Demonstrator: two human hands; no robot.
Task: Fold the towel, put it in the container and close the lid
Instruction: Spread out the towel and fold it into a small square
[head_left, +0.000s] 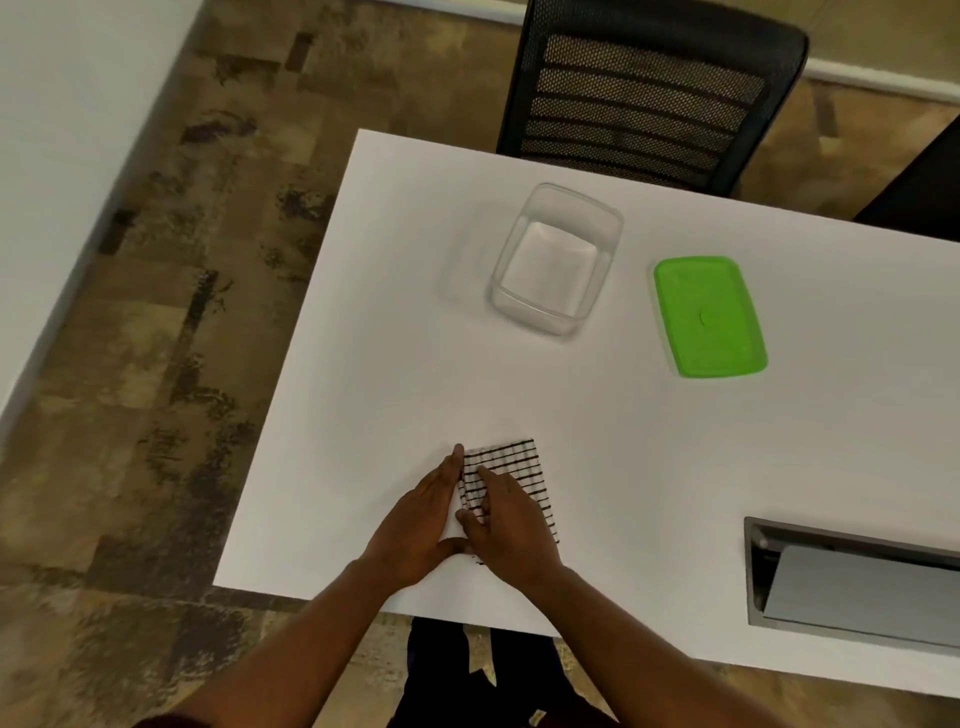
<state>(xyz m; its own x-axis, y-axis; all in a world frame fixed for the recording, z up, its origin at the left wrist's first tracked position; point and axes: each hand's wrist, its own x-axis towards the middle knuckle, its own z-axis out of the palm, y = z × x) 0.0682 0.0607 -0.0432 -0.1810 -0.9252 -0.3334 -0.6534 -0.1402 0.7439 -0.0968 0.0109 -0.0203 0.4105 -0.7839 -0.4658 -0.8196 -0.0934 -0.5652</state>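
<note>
Checked towel, folded into a compact rectangle, lay on the white surface near its front edge, directly beneath and between both hands. The right hand rested flat on top of the towel, fingers extended and pressing, grasping nothing. The left hand lay edge-on against the towel's left side, fingers straight and unclenched, its thumb tucked toward the lower corner; whether it pinched a layer could not be told. Likely risks: the fold could spring apart if the pressing hand lifted before the layers were gripped together, and a loosened bundle could overhang the rim and prevent the lid from seating. The clear container stood open, well beyond the hands and slightly to their right. The green lid lay flat farther right, apart from the container. A black mesh chair stood behind the surface.
</note>
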